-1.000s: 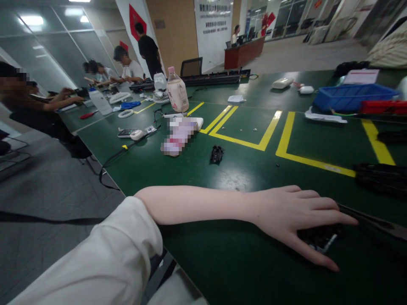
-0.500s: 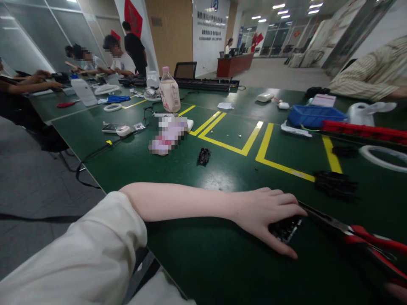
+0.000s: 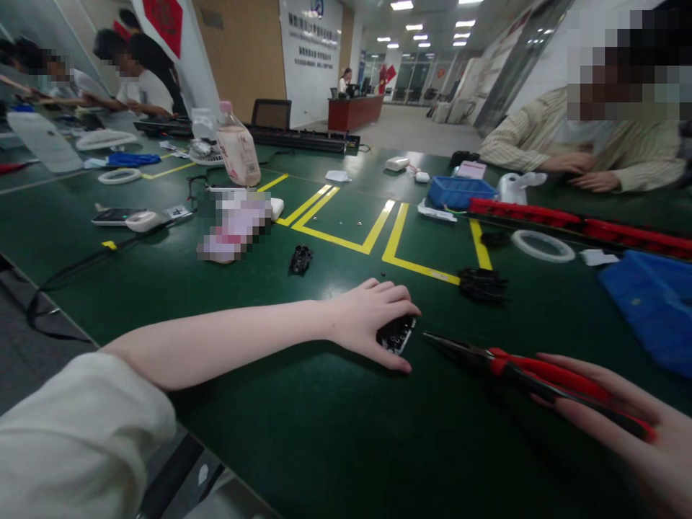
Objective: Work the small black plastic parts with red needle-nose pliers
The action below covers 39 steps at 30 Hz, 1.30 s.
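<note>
My left hand (image 3: 367, 321) rests on the green table (image 3: 324, 432), its fingers and thumb wrapped round a small black part (image 3: 397, 334) with a pale edge. The palm and fingers cover some of that part. On the right, my right hand (image 3: 621, 418) grips the red handles of long-nose pliers (image 3: 502, 364). The pliers' thin tip points left and lies just right of the black part, apart from it. Another small black part (image 3: 300, 260) sits behind my left forearm.
Behind my hands are yellow tape lines (image 3: 335, 238), a black bundle (image 3: 483, 285), a blue bin (image 3: 462, 192) and a white ring (image 3: 542, 245). A bottle (image 3: 238, 151) stands back left. A person in a striped shirt (image 3: 524, 137) sits across at right.
The view has turned to the right, so the table's things appear further left. My right hand has come into fuller view with the pliers, whose tip now shows clear of my left fingers.
</note>
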{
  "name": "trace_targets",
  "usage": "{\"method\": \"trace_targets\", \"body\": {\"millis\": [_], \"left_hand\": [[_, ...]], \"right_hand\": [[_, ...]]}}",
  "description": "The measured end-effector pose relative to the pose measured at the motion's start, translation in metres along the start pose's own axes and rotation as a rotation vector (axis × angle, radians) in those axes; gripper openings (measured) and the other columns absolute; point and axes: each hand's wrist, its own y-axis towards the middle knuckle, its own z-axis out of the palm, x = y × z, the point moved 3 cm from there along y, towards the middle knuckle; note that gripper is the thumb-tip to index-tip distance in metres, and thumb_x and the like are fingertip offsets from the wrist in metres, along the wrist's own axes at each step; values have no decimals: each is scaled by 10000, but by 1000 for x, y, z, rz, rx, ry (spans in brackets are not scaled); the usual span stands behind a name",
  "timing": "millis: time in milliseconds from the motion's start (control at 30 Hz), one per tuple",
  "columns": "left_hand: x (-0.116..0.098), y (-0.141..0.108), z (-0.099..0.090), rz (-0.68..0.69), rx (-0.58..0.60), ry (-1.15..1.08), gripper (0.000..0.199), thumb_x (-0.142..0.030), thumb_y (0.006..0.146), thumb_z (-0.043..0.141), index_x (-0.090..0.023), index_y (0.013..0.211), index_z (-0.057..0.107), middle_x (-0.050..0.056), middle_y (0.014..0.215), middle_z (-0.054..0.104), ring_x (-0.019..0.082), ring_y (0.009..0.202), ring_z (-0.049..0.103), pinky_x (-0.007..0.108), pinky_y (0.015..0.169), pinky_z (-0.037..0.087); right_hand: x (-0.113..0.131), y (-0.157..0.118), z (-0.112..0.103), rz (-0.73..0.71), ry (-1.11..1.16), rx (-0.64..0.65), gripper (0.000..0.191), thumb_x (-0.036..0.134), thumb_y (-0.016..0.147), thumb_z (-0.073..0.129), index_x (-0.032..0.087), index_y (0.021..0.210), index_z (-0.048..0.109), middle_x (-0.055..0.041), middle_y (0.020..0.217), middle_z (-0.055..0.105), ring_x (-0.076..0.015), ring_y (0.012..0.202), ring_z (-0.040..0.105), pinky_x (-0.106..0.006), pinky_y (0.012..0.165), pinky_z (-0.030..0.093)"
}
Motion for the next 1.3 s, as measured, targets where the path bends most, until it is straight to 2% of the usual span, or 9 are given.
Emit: {"method": "trace_targets", "body": {"millis": [67,167,267,400,500,600,767,933,1300], "left_hand": [[1,1,0,-4,1,-10,759,-650,752,676,-122,1275,522,125,1204,572,288,1106,531,389,947,373],[1,2,1,-1,9,-37,723,-647,750,678,-134,1241,538,114,1191,571,280,1076,534,382,922,391],[1,3,1,24,30,-74,662,-641,749,675,-154,1182,557,108,1153,585,276,1039,540,375,894,408],[2,5,2,30,57,-112,673,-660,709,695,-169,1147,560,103,1137,590,278,1020,541,379,899,420],[1,6,3,54,49,-105,704,-672,690,708,-163,1153,559,98,1136,589,270,1012,542,374,890,426],[0,6,3,80,57,-93,715,-680,689,707,-161,1159,558,100,1141,590,273,1019,539,371,879,427],[-1,6,3,93,62,-75,697,-666,712,695,-166,1177,551,109,1157,587,278,1027,531,374,871,419],[0,6,3,78,78,-86,715,-681,711,688,-169,1190,549,109,1176,583,281,1042,527,380,887,421],[0,5,3,95,64,-74,693,-650,720,696,-160,1188,553,109,1161,589,276,1041,534,381,896,425]], "right_hand": [[6,-4,4,136,162,66,443,633,658,685,390,1029,705,-46,1024,758,-377,941,704,-526,811,590],[16,-13,3,148,220,61,585,555,623,751,341,1158,653,-56,1088,743,-382,1012,682,-547,909,555],[24,-23,-1,103,248,46,699,503,580,791,294,1221,609,-57,1081,745,-352,964,703,-496,879,584],[32,-31,-1,31,270,54,711,475,604,794,295,1257,577,-53,1144,723,-312,968,708,-416,836,611],[38,-34,3,-19,267,87,702,463,610,801,300,1254,574,-53,1146,721,-313,968,709,-410,828,616],[45,-37,7,7,333,88,702,461,596,813,289,1239,588,-60,1118,727,-328,978,705,-439,904,583],[53,-43,12,92,384,23,668,465,586,809,305,1207,621,-38,1152,711,-312,1050,682,-385,957,556],[49,-41,11,100,332,40,701,508,585,808,282,1220,615,-59,1138,717,-319,1026,690,-470,941,554],[38,-32,8,47,230,112,666,480,621,791,292,1232,606,-40,1157,721,-278,989,706,-381,871,588]]}}
